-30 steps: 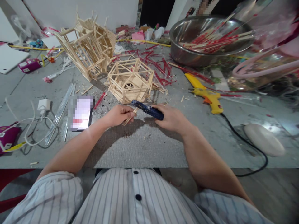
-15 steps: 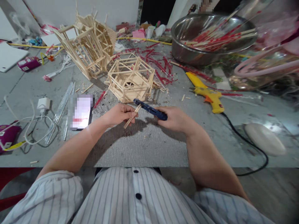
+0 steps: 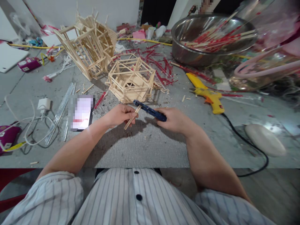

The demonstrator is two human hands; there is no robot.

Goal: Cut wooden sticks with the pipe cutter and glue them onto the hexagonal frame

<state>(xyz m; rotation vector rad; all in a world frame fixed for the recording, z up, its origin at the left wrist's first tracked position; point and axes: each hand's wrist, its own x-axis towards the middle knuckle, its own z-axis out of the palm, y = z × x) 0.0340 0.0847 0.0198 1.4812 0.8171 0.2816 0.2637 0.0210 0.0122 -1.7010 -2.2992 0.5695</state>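
Observation:
Between the thumb and fingers of my left hand point(image 3: 122, 115) are thin wooden sticks point(image 3: 129, 123), held at a slant; their exact number is unclear. My right hand point(image 3: 172, 118) grips a dark blue hand cutter point(image 3: 150, 110), perhaps pliers, whose tip reaches the upper end of the sticks. Whether its jaws touch the wood I cannot tell. Just beyond both hands stands a six-sided frame of wooden sticks point(image 3: 131, 79). Behind it to the left leans a taller stick structure point(image 3: 90, 47).
A yellow glue gun point(image 3: 208, 95) lies to the right, its black cord trailing past a white rounded object point(image 3: 264, 139). Farther back, a metal basin point(image 3: 187, 57) holds sticks and red wrappers. A phone point(image 3: 82, 112) and a white charger point(image 3: 43, 105) are on the left.
My right hand and the cutter have shifted very slightly to the left. My left hand and the sticks stay almost where they were.

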